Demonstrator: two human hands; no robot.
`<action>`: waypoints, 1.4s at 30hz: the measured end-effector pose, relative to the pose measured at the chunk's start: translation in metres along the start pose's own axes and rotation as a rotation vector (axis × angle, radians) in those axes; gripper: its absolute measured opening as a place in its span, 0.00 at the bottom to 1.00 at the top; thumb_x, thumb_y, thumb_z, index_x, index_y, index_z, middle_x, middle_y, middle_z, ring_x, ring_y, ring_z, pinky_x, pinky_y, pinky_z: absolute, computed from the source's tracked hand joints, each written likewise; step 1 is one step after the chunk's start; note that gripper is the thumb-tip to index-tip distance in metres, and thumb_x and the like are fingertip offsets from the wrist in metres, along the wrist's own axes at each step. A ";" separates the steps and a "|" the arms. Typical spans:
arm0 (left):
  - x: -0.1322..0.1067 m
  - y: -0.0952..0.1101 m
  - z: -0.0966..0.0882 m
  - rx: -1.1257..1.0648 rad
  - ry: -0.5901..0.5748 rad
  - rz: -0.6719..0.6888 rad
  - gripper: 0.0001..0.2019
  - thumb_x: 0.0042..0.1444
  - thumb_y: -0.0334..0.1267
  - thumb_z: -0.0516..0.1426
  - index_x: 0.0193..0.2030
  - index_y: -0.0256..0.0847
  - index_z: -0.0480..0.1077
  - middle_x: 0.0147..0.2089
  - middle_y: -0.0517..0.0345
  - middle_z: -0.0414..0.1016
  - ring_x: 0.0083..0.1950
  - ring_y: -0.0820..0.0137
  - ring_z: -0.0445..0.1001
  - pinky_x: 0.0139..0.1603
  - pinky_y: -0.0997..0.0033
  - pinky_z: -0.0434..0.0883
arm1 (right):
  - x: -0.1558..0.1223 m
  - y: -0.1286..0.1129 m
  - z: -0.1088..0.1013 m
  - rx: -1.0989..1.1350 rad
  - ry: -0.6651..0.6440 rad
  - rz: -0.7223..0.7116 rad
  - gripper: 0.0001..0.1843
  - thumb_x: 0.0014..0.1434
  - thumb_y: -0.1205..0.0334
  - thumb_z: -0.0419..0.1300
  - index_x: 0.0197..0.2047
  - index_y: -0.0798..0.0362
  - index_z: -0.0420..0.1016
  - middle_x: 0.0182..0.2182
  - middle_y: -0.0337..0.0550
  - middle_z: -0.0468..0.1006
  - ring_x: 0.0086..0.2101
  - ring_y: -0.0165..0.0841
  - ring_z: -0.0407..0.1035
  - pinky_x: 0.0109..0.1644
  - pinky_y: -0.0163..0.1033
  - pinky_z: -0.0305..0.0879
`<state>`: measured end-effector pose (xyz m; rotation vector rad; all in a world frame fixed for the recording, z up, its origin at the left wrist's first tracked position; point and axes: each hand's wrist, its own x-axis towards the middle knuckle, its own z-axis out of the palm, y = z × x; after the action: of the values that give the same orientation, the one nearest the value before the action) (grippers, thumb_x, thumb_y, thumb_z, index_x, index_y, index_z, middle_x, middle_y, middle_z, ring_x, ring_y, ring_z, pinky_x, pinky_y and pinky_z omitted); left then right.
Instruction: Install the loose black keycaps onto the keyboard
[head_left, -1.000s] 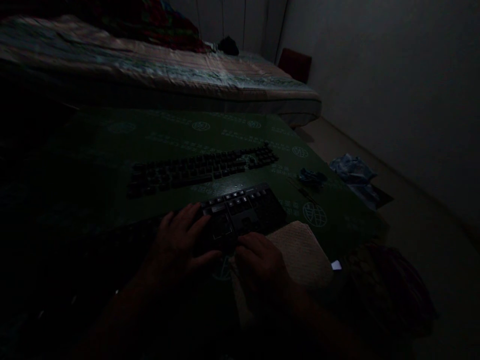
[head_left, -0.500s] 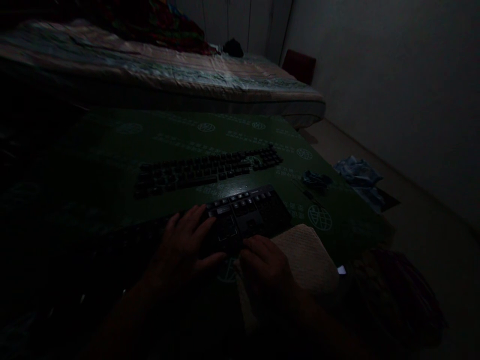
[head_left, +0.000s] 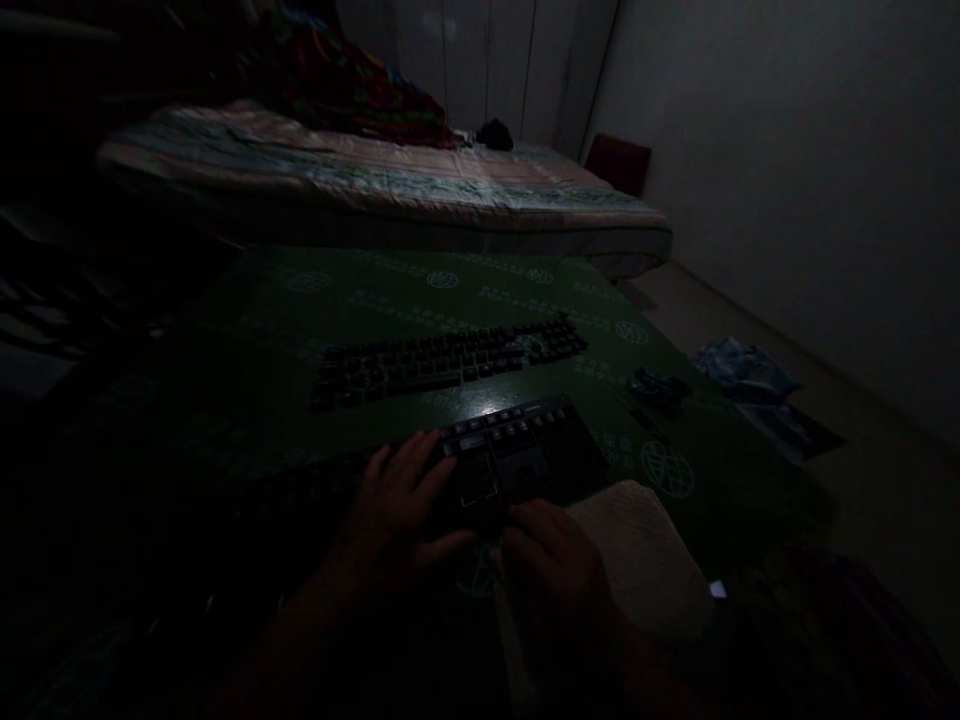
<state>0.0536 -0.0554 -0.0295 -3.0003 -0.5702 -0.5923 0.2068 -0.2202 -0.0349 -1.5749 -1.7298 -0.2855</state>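
Observation:
A black keyboard [head_left: 562, 450] lies across the front of the green table. Some keys show along its top rows, while dark areas without visible keys lie at its right. My left hand [head_left: 405, 495] rests on the keyboard's middle with fingers stretched and spread, the thumb pointing right. By the front edge, my right hand [head_left: 562, 560] is closed, its fingers curled around part of a pale cloth [head_left: 637, 550]. The cloth spreads out on both sides of that hand. Behind the keyboard, loose black keycaps [head_left: 435, 360] are laid in rows, with green showing through a gap at the right.
The green table [head_left: 390, 270] carries printed globe marks. A crumpled dark cloth or bag [head_left: 656, 385] and a thin dark tool [head_left: 637, 415] lie at its right. Past the table stand a bed [head_left: 420, 180] and a wall. Bluish fabric [head_left: 746, 370] lies on the floor. Lighting is very dim.
The whole view has shifted, so things appear lower and farther right. Both hands keep about the same place on and beside the keyboard.

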 end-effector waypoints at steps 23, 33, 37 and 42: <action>-0.009 -0.008 0.008 0.035 0.025 0.022 0.31 0.48 0.51 0.59 0.56 0.38 0.62 0.64 0.35 0.56 0.64 0.47 0.58 0.59 0.41 0.57 | 0.005 -0.004 0.006 -0.057 0.149 -0.023 0.11 0.62 0.68 0.47 0.36 0.54 0.70 0.33 0.50 0.78 0.35 0.36 0.72 0.36 0.40 0.73; -0.013 -0.010 0.011 0.064 0.080 0.052 0.30 0.48 0.50 0.58 0.56 0.38 0.62 0.65 0.35 0.56 0.63 0.48 0.59 0.58 0.43 0.58 | 0.005 0.003 0.006 -0.116 0.196 -0.082 0.08 0.59 0.67 0.51 0.37 0.53 0.71 0.32 0.50 0.79 0.34 0.37 0.74 0.34 0.39 0.74; -0.015 -0.012 0.015 0.057 0.079 0.038 0.31 0.47 0.51 0.58 0.57 0.41 0.62 0.64 0.38 0.57 0.62 0.48 0.60 0.59 0.44 0.58 | 0.010 0.015 -0.006 -0.087 0.158 -0.127 0.09 0.59 0.66 0.52 0.41 0.54 0.71 0.34 0.51 0.79 0.36 0.37 0.75 0.35 0.38 0.75; -0.017 -0.014 0.015 0.078 0.105 0.049 0.32 0.45 0.51 0.59 0.57 0.42 0.62 0.65 0.40 0.57 0.62 0.49 0.60 0.59 0.46 0.58 | 0.036 0.051 -0.028 -0.069 0.131 -0.104 0.14 0.59 0.69 0.51 0.46 0.50 0.71 0.37 0.48 0.78 0.39 0.36 0.73 0.39 0.39 0.73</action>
<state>0.0392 -0.0468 -0.0501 -2.8804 -0.5004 -0.7026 0.2659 -0.1999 -0.0088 -1.4824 -1.7181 -0.4939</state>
